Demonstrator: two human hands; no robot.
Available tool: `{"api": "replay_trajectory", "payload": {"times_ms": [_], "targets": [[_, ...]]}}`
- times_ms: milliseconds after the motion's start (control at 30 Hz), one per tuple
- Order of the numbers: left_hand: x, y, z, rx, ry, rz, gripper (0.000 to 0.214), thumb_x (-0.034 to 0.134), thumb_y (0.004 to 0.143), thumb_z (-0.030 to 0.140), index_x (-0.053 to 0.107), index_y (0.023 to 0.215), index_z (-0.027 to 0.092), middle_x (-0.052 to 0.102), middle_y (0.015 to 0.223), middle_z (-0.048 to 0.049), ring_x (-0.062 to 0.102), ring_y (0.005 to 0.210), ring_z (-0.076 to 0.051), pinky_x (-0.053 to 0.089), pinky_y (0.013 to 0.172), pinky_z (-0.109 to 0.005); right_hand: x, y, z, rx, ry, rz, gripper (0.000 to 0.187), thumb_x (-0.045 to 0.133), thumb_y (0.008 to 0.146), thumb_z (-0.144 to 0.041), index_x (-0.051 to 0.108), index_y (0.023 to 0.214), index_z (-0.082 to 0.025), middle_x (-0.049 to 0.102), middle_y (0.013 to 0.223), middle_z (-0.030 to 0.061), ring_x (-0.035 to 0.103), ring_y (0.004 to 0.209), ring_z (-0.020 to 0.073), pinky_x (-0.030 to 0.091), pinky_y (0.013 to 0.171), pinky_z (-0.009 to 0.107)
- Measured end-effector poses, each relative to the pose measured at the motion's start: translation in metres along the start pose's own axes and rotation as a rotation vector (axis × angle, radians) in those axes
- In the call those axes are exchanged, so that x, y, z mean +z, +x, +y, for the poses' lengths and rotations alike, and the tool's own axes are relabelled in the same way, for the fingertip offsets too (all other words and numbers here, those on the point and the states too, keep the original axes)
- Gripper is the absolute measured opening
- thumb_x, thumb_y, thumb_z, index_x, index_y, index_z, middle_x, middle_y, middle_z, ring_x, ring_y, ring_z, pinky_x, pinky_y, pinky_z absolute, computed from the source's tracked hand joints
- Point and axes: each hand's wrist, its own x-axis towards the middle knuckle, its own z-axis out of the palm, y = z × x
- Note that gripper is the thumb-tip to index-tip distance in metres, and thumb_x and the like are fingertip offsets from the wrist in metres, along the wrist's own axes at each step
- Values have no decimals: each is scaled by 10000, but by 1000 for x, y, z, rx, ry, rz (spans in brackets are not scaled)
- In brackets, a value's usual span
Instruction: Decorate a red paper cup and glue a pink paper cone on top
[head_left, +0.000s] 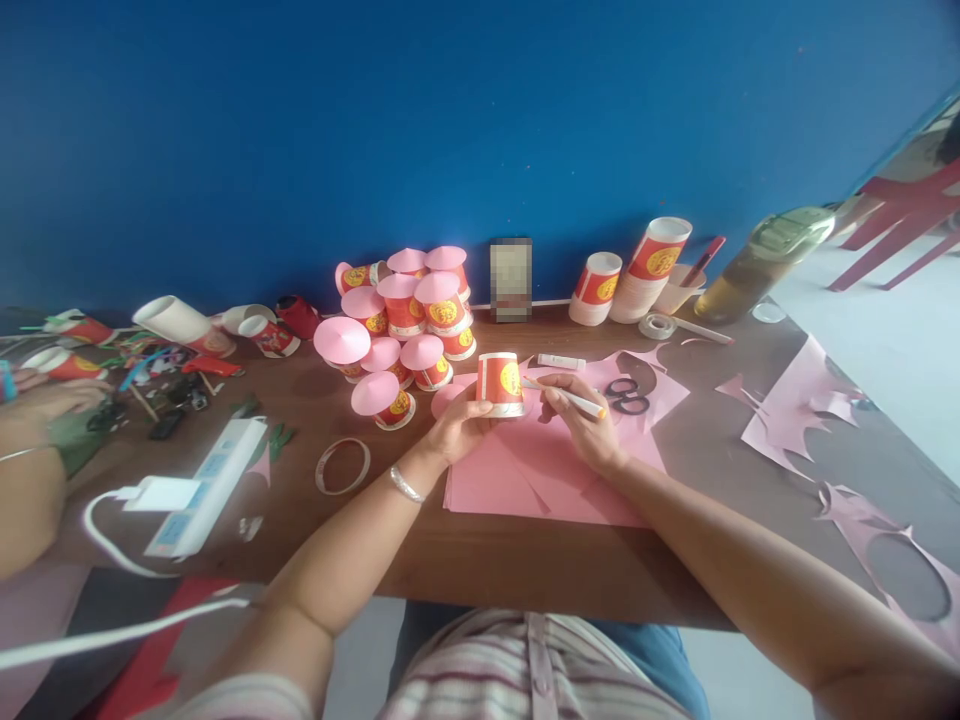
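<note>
Red-and-yellow cup, pink paper.

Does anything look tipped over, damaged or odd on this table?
Yes: at the back left of the pink-coned paper cups, one cup lies on its side, cone facing left, while its neighbours stand upright. Pink paper scraps at the right look like ordinary offcuts. No spill shows, and the red cup in the left hand looks undamaged.

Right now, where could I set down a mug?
Likeliest: the brown tabletop between the pink sheets and the pink scraps, beyond the right forearm. A smaller bare patch lies between the power strip and the white ring. Crowded: among the pink-topped cups and around another person's hand.
</note>
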Motion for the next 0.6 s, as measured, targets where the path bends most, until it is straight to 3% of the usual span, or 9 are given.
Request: {"api": "replay_trajectory", "payload": {"times_ms": [300, 600], "targets": [[4, -1, 3, -14, 48, -5, 437, 748, 776, 292, 690, 1184, 150, 731, 1156, -118, 670, 1142, -299, 513, 979, -425, -1, -1, -2, 15, -5, -26, 390, 640, 971, -568, 696, 1106, -206, 659, 726, -6, 648, 665, 159, 533, 672, 313], [6, 0, 2, -2, 135, 23, 407, 761, 803, 233, 696, 1201, 173, 732, 1134, -83, 669, 1137, -262, 497, 1032, -425, -3, 1, -3, -35, 50, 57, 332, 672, 955, -535, 680, 998, -206, 646, 743, -12, 637, 626, 142, 542, 641, 316]]}}
